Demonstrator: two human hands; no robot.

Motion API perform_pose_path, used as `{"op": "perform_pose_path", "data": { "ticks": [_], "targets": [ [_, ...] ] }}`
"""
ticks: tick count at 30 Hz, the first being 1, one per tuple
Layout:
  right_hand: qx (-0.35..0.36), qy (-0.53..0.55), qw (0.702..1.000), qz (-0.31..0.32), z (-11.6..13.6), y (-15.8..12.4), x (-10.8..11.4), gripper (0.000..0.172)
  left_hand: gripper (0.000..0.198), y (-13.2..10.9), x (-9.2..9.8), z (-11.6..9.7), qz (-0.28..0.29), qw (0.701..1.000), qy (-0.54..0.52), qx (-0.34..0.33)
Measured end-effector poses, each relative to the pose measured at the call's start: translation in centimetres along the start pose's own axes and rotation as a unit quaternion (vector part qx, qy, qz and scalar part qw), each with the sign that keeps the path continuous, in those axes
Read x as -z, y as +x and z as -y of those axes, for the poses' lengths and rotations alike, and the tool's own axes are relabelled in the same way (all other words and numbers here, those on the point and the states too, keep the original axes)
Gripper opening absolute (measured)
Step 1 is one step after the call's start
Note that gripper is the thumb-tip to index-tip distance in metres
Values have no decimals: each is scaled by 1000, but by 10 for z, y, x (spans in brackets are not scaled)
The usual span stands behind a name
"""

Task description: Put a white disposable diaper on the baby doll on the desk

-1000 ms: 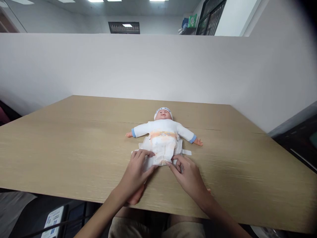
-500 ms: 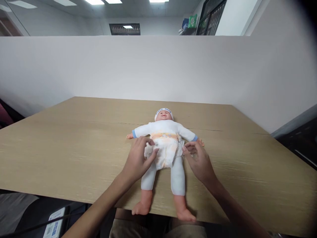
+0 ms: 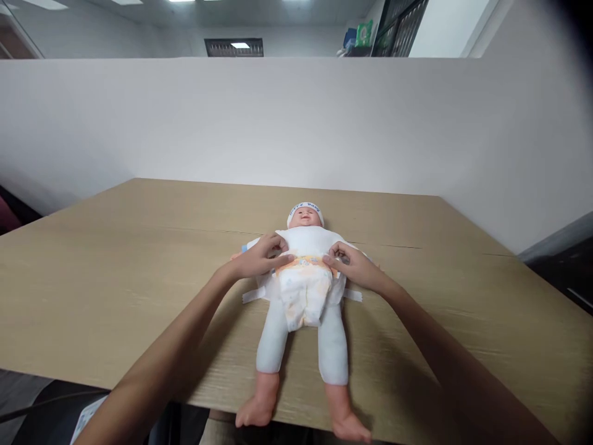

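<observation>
A baby doll (image 3: 306, 240) in a white suit and printed headband lies on its back, its feet toward me. Around its hips is a white diaper (image 3: 306, 296) with an orange patterned front band. My left hand (image 3: 259, 256) has its fingers curled and its thumb on the band's left corner, closed on the diaper. At the opposite corner my right hand (image 3: 354, 264) pinches the band in the same way. Unfastened side tabs, the left tab (image 3: 254, 296) and the right tab (image 3: 353, 296), stick out on either side of the hips. My hands partly cover the doll's arms.
The doll lies on a wooden table (image 3: 139, 278), its feet at the front edge. A white partition wall (image 3: 278, 117) rises behind the table. At the lower left, a dark cable and a white labelled item (image 3: 86, 417) sit below the table edge.
Both hands have moved up from the diaper's sides to its front band's corners. The side tabs now stretch outward in plain view. The camera view has shifted slightly.
</observation>
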State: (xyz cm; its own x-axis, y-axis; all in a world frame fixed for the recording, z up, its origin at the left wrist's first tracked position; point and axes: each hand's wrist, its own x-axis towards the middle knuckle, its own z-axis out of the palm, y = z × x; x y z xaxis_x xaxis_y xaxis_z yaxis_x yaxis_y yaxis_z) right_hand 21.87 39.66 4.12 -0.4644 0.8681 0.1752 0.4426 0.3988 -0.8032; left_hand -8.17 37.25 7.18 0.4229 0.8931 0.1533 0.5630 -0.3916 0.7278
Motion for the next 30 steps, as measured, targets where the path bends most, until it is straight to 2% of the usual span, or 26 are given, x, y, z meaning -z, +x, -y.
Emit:
{"op": "perform_pose_path", "data": {
  "ticks": [2, 4, 8, 12, 15, 17, 19, 22, 24, 27, 30],
  "targets": [
    [23, 25, 999, 10, -4, 5, -1, 38, 33, 2, 1, 2, 25, 998, -52, -7],
    [25, 68, 997, -1, -9, 10, -4, 39, 35, 6, -2, 4, 28, 995, -100, -1],
    [-6, 150, 988, -27, -21, 16, -14, 40, 36, 13, -13, 8, -13, 990, -142, 21],
    [-21, 185, 980, -76, -27, 11, -26, 42, 37, 12, -22, 12, -56, 991, -114, 27],
    [-18, 109, 985, -136, -29, -4, -27, 42, 42, 8, -23, 18, -72, 994, -80, 15],
    [-28, 36, 988, -150, -30, -20, -22, 40, 38, 7, -22, 19, -91, 995, -30, 0],
    [-39, -34, 990, -131, -32, -39, -13, 35, 29, 6, -20, 12, -123, 991, 41, -27],
    [-22, -131, 988, -81, -35, -64, -1, 27, 23, 9, -20, -14, -145, 979, 110, -92],
    [-12, -177, 982, -64, -39, -74, 4, 28, 24, 14, -24, -36, -100, 977, 125, -138],
    [-35, -177, 983, -41, -44, -80, 6, 30, 24, 25, -39, -61, 18, 972, 148, -179],
    [-71, -160, 985, -12, -46, -79, 6, 32, 22, 33, -54, -68, 56, 965, 187, -174]
  ]
}}
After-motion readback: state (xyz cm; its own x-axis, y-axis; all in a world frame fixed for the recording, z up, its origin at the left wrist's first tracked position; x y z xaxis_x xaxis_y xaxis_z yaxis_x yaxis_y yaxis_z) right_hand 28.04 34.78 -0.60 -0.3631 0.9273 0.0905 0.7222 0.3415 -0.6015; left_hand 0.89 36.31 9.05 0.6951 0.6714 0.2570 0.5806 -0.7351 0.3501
